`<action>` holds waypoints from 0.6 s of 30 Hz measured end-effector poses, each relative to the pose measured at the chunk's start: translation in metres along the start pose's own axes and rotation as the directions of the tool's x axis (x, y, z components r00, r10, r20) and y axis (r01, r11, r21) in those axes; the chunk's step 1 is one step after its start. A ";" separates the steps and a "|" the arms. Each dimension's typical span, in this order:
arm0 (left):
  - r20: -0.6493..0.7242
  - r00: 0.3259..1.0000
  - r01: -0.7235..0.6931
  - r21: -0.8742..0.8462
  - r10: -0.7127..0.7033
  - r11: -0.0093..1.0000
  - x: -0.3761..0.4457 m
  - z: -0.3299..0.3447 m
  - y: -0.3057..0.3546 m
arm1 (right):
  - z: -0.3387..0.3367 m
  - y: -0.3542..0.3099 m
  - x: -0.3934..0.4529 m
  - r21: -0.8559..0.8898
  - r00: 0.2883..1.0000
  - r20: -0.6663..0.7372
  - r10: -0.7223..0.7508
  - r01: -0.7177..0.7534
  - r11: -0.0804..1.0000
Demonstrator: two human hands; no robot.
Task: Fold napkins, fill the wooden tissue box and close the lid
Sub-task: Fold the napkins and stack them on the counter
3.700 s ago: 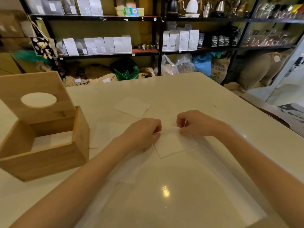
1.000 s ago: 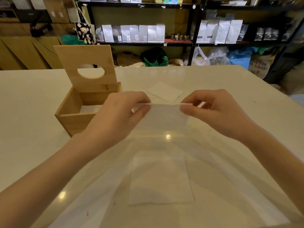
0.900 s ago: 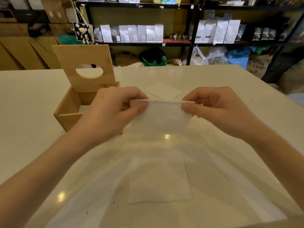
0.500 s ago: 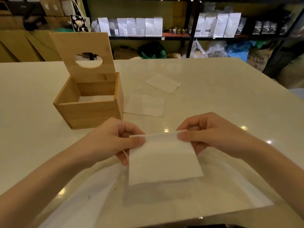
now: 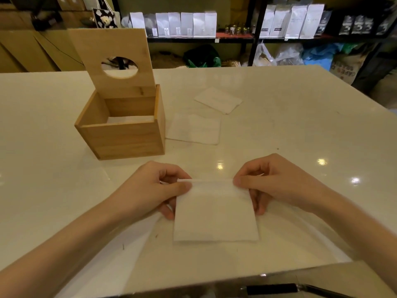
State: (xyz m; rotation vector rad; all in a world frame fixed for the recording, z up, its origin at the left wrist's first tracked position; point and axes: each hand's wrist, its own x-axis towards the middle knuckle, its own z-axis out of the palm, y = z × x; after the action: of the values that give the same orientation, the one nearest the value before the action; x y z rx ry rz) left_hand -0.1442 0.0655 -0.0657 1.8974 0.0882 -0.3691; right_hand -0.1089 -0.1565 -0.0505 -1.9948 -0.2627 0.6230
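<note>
A white napkin (image 5: pixel 214 214) lies in front of me near the table's front edge. My left hand (image 5: pixel 150 190) pinches its far left corner and my right hand (image 5: pixel 270 183) pinches its far right corner, the far edge lifted slightly off the table. The wooden tissue box (image 5: pixel 122 134) stands at the left with its lid (image 5: pixel 111 63) hinged upright, round hole showing. White napkins (image 5: pixel 131 119) lie inside the box. Two more napkins lie flat right of the box, one close to it (image 5: pixel 195 129) and one farther back (image 5: pixel 218 100).
The white glossy table (image 5: pixel 300 125) stretches wide to the right and left. Its front edge (image 5: pixel 236 282) runs close below the napkin. Black shelves (image 5: pixel 214 35) with white bags stand behind the table, with plastic bags on the floor.
The napkin held up in the air a second ago has come down toward me onto the table. Both hands still pinch its far corners and have moved lower and closer.
</note>
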 end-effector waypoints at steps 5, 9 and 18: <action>-0.083 0.994 -0.063 0.113 0.073 0.992 -0.001 0.002 0.000 | 0.003 0.000 -0.002 -0.102 0.996 -0.085 -0.025 0.017 0.995; -0.139 0.981 -0.113 0.173 0.138 0.978 -0.002 0.004 -0.001 | 0.005 0.002 -0.001 -0.127 0.991 -0.133 -0.031 0.014 0.992; -0.153 0.973 -0.076 0.497 0.173 0.864 -0.001 0.001 -0.001 | 0.006 0.009 0.006 -0.289 0.983 -0.162 -0.089 0.039 0.957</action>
State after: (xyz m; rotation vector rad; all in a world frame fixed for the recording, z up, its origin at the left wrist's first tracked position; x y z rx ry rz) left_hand -0.1455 0.0649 -0.0666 2.4284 -0.0032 -0.1186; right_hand -0.1079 -0.1541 -0.0626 -2.2927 -0.3246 0.3821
